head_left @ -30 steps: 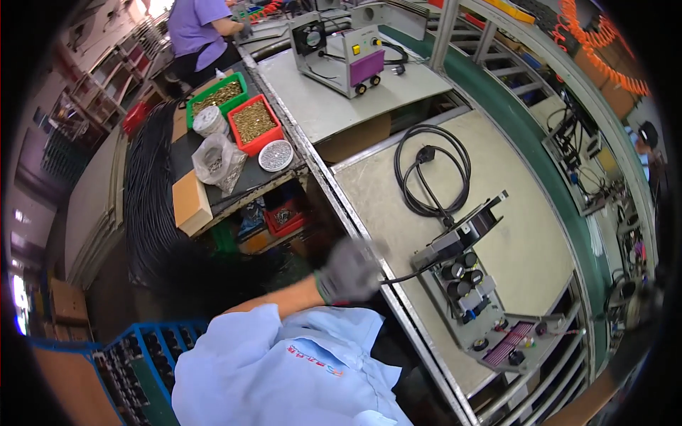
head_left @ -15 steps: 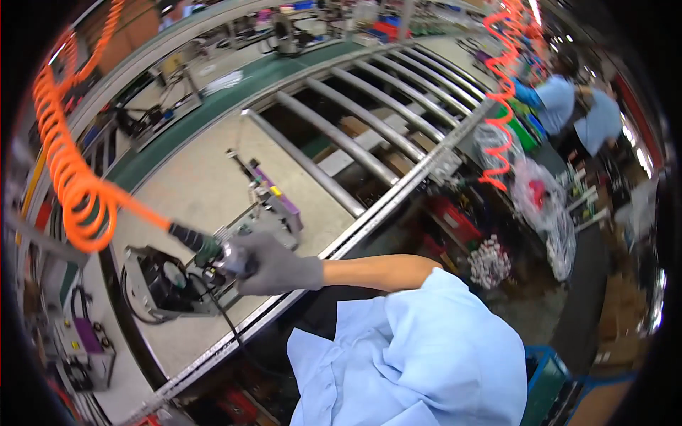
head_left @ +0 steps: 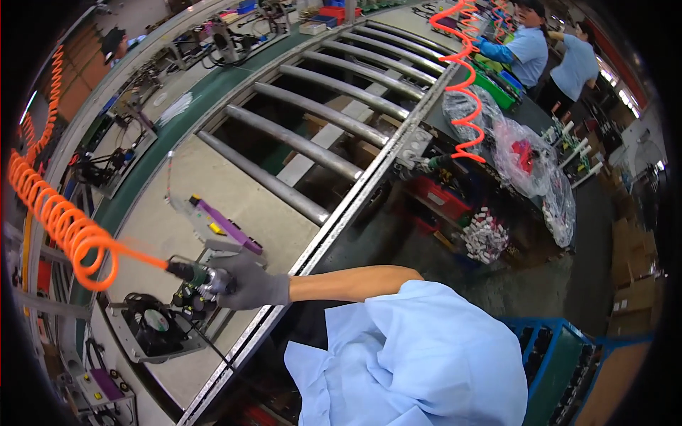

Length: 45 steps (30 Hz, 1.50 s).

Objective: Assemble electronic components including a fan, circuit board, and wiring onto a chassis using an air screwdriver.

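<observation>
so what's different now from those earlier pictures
The view swung right; the left hand, near the metal rail a second ago, is out of frame. The right hand is now over the opened unit, gripping a tool on an orange coiled hose, as it already was half a second ago. The unit stays on the board, its black cable over the rail.

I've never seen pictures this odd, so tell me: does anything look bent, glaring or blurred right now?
Head view: corners go black and the metal rollers bow, as fisheye pictures do; head view: a light strip glares white at far left; head view: the orange hose looks slightly smeared where it nears the gloved right hand.
</observation>
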Each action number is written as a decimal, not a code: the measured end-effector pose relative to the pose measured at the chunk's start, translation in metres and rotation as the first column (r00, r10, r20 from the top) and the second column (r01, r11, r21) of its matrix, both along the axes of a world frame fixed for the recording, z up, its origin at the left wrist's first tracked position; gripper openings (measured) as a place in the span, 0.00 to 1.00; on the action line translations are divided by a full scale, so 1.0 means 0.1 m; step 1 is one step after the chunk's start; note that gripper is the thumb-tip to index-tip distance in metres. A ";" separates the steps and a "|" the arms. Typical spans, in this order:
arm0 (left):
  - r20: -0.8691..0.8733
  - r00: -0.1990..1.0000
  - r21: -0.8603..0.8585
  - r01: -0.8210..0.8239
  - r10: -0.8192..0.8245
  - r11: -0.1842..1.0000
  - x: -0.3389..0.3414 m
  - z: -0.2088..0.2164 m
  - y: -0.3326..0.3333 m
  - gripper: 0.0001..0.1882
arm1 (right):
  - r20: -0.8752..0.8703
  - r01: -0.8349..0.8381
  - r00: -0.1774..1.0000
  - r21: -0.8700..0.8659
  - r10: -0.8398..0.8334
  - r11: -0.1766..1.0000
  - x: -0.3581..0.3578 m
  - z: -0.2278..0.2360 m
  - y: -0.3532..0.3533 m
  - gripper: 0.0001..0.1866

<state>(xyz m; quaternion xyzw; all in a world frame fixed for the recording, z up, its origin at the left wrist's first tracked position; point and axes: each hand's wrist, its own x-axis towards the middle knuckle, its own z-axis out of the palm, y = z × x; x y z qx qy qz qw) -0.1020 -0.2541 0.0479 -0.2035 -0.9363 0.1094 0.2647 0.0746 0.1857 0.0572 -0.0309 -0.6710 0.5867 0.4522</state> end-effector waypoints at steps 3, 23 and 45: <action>-0.125 0.975 0.003 0.186 -0.185 0.982 0.36 0.25 0.16 0.10 | -0.059 0.061 0.997 0.043 -0.058 0.997 0.06 0.02 0.00 0.12; 0.292 0.546 0.633 0.505 -0.785 0.586 1.48 -0.51 2.76 0.40 | -0.010 0.101 0.995 0.109 -0.101 0.989 0.26 -0.28 0.22 0.15; 0.275 0.579 0.647 0.479 -0.767 0.593 1.41 -0.61 2.88 0.37 | 0.060 0.110 0.993 -0.084 -0.105 0.990 0.47 -0.18 0.23 0.18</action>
